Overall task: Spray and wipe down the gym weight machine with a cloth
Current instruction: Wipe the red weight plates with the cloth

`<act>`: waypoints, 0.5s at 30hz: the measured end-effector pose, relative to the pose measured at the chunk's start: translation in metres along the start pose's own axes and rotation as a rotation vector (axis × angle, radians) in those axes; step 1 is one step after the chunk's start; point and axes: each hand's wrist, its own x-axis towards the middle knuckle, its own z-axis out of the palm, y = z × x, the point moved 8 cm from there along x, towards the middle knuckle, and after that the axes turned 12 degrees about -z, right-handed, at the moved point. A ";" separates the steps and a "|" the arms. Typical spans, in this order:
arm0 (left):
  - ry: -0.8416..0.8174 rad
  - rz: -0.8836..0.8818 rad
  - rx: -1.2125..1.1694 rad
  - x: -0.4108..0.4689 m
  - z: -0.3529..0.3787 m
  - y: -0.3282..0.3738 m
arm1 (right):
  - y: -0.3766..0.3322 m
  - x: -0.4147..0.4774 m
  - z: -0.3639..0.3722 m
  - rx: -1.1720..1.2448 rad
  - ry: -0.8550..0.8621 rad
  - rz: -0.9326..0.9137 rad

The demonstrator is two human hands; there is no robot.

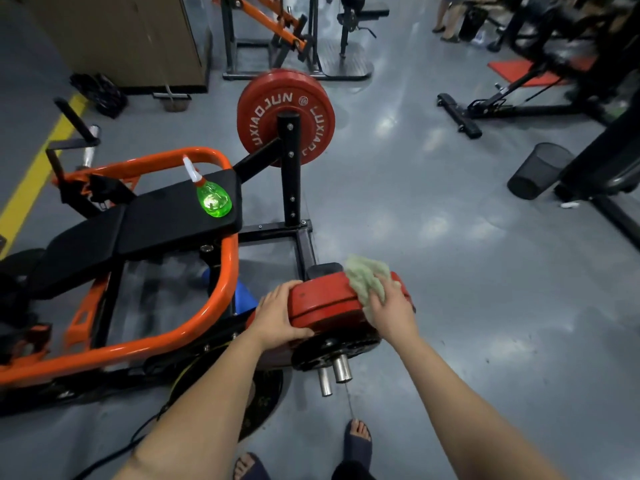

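Observation:
An orange-and-black weight machine (221, 271) fills the left of the view. A red weight plate (325, 303) is loaded on its near side. My left hand (280, 313) grips the plate's left rim, thumb underneath. On the plate's right rim my right hand (391, 306) presses a pale green cloth (365, 277), fingers bent over it. A green spray bottle (212, 197) with a white nozzle lies on the machine's black seat pad (166, 216). A second red plate (285, 116) hangs on the far side, behind a black upright post.
Two steel sleeves (334, 374) stick out below the near plate. A black mesh bin (538, 169) stands on the grey floor at right. Other machines and people's legs (446, 19) are at the back. My sandalled feet (358, 441) are at the bottom edge.

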 end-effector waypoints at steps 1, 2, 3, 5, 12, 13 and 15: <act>-0.019 -0.018 -0.008 -0.001 -0.001 -0.006 | 0.019 0.001 -0.005 0.037 0.005 0.127; -0.039 -0.039 -0.010 -0.001 -0.002 -0.011 | 0.034 0.004 -0.007 0.054 -0.025 0.210; -0.060 -0.060 -0.010 -0.001 -0.001 -0.015 | 0.045 0.008 -0.008 0.050 -0.058 0.264; -0.098 -0.093 -0.030 -0.001 0.000 -0.021 | 0.051 0.014 -0.009 -0.011 -0.065 0.308; -0.122 -0.152 -0.088 -0.001 0.003 -0.028 | -0.081 0.001 0.060 -0.181 -0.077 -0.386; -0.116 -0.162 -0.073 -0.001 0.004 -0.028 | -0.092 -0.002 0.071 -0.211 -0.129 -0.508; -0.098 -0.174 -0.065 -0.001 0.005 -0.029 | -0.094 -0.001 0.074 -0.224 -0.205 -0.667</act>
